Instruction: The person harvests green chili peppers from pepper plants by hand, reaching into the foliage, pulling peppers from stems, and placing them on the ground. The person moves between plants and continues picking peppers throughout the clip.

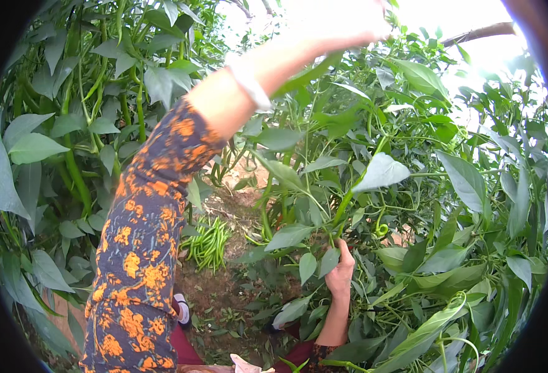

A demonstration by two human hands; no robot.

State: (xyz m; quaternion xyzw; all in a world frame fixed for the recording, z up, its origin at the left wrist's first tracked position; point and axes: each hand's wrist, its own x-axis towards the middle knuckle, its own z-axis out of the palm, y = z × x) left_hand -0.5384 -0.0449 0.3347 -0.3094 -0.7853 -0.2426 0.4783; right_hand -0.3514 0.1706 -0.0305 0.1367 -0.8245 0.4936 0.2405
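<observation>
My left arm, in a dark sleeve with orange flowers, reaches across to the upper right. At its end my left hand (355, 23) is blurred and washed out by bright light, so its fingers cannot be made out. A white bracelet (249, 83) circles that wrist. Lower down, my right hand (340, 272) is closed around a green stem (344, 207) of a chilli pepper plant, its thumb uppermost. Leaves hide part of its fingers. Close above and beside this hand hang broad green leaves (290, 237). A curled green chilli (381, 228) hangs to its right.
Long green chillies (208, 245) lie in a pile on the bare soil (227, 289) between the plant rows. Dense pepper plants with hanging chillies (75, 175) stand at left, and more foliage (455, 261) crowds the right. My shoe (184, 310) is beside the left row.
</observation>
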